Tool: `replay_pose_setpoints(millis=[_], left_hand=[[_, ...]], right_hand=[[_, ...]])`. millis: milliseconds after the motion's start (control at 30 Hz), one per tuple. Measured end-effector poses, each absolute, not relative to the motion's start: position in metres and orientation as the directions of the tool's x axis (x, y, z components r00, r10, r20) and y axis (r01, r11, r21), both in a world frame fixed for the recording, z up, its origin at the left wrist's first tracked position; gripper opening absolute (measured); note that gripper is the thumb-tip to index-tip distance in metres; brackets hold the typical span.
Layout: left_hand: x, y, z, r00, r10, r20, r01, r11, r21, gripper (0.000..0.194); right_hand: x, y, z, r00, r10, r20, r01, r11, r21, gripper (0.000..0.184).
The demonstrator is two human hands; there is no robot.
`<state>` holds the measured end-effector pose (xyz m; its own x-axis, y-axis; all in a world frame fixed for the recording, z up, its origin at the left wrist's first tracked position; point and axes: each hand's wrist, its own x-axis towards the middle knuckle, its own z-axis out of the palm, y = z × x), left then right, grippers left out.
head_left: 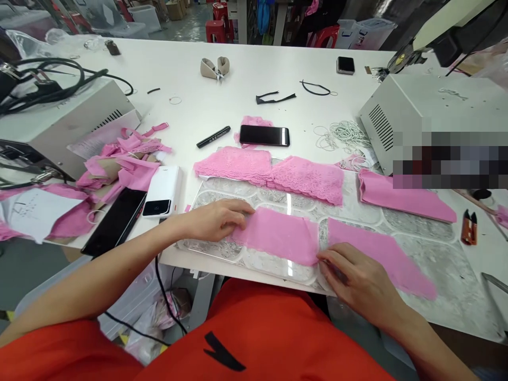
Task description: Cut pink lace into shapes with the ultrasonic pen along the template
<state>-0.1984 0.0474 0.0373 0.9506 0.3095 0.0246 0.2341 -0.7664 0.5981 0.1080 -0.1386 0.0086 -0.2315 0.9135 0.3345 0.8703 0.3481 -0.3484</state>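
A pink fabric piece point(280, 235) lies flat on a clear patterned mat point(444, 264) at the table's front edge. My left hand point(212, 219) rests on the piece's left end, fingers curled and pressing it down. My right hand point(357, 280) pinches its lower right corner against the mat. A second pink piece point(381, 259) lies just right of it, partly under my right hand. Two pink lace pieces point(273, 172) lie side by side behind them.
A folded pink piece point(405, 198) lies at the right. Black phone point(264, 135) and marker point(213, 136) sit behind the lace. White power bank point(163, 191), dark tablet point(115, 221) and pink scraps point(127, 164) are left. Grey machines point(428, 111) flank the table. Orange snips point(469, 227) lie far right.
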Motion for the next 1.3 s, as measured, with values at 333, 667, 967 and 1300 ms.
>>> replay_pose_setpoints(millis=[333, 667, 967, 1300], left_hand=[[-0.198, 0.032, 0.012, 0.977, 0.21, 0.046, 0.175, -0.903, 0.392, 0.042], [-0.202, 0.027, 0.004, 0.975, 0.206, 0.083, 0.182, -0.955, 0.236, 0.043], [-0.204, 0.028, 0.003, 0.971, 0.192, 0.141, 0.165, -0.969, 0.181, 0.04], [-0.206, 0.035, 0.01, 0.971, 0.114, 0.211, 0.093, -0.99, 0.105, 0.043]], right_hand=[[0.114, -0.092, 0.003, 0.074, 0.975, 0.21, 0.883, 0.034, -0.468, 0.018], [0.11, -0.079, 0.023, 0.079, 0.995, 0.066, 0.812, -0.026, -0.583, 0.013], [0.112, -0.083, 0.019, 0.13, 0.987, 0.092, 0.871, -0.069, -0.487, 0.014], [0.125, -0.13, 0.014, 0.127, 0.915, 0.383, 0.859, 0.092, -0.504, 0.018]])
